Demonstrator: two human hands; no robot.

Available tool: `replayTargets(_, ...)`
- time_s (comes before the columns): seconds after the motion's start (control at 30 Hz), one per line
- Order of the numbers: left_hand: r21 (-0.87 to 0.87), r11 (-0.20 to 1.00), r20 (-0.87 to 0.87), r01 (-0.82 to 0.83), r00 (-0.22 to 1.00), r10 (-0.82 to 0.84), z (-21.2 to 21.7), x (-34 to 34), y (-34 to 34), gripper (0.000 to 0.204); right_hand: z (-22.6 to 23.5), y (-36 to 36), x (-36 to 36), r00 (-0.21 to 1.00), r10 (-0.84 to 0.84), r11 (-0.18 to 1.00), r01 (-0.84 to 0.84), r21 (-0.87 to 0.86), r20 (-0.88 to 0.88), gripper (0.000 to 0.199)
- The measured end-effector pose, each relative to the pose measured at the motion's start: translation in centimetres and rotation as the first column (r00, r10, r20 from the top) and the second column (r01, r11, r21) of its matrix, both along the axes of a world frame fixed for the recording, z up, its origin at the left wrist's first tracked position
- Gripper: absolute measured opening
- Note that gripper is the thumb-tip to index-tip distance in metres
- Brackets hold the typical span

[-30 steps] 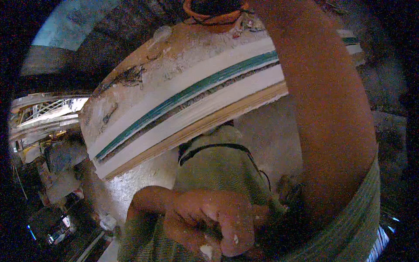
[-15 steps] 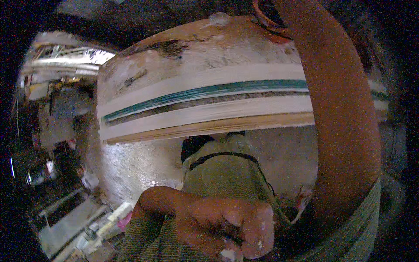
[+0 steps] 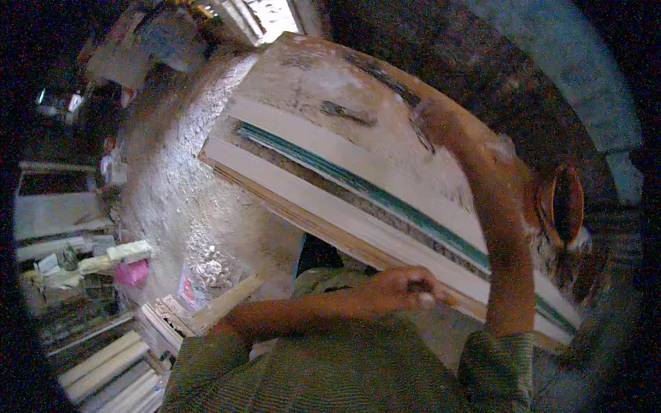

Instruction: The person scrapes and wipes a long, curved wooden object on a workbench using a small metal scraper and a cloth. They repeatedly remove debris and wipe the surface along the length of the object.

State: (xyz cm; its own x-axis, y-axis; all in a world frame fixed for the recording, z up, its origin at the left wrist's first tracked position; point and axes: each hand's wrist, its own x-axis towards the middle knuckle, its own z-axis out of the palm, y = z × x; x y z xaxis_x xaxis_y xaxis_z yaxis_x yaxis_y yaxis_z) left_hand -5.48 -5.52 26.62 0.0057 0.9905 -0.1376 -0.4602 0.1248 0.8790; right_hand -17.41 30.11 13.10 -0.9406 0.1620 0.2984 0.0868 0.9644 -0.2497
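Observation:
My left hand is closed, its fingers curled in front of my body beside the near edge of the workbench; what they hold, if anything, is hidden. Across the bench my right arm reaches to the far side, where my right hand is low over the worn top, its fingers blurred. A thin dark object shows beside those fingers, too unclear to name. Between my hands lie a pale wooden board along the near edge and another pale board behind it, with a green strip between them.
A round reddish-brown container with a dark inside stands at the right. Wood shavings lie on the floor to the left, near stacked wood strips and a pink piece. A dark crevice marks the bench top.
The view has turned, so the boards now slant down to the right. My right hand has come into view at the bench's far side. My left hand appears farther forward, still closed.

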Motion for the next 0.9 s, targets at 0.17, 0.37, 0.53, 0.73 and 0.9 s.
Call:
replayTargets(0.17,-0.354,0.834,0.105,-0.423,0.868,0.485,-8.0,-15.8,-12.6,0.030,-7.0,-10.2,-11.7,0.954,0.253,0.966,-0.239,-0.102,0.162,0.033)
replayTargets(0.37,-0.384,0.332,-0.447,-0.862,0.488,0.750,-8.4,-31.0,-27.2,0.032,-4.1,-13.7,-17.0,0.836,0.095,0.995,-0.095,-0.027,0.540,0.041)
replayTargets(0.53,-0.333,0.042,-0.268,-0.942,0.138,0.954,-10.2,-38.4,-32.2,0.026,-4.5,-8.7,-24.9,0.981,-0.043,0.968,-0.006,0.252,0.188,0.049)
replayTargets(0.73,-0.515,0.013,-0.174,-0.857,0.120,0.977,-13.9,-38.5,-29.6,0.019,-12.0,1.2,-41.1,0.960,-0.195,0.954,0.139,0.265,0.199,0.038)
replayTargets(0.9,-0.514,0.163,-0.253,-0.842,0.330,0.909,-14.4,-37.2,-26.7,0.044,-15.4,-1.6,-44.3,0.925,-0.226,0.672,0.374,-0.639,0.305,0.034)
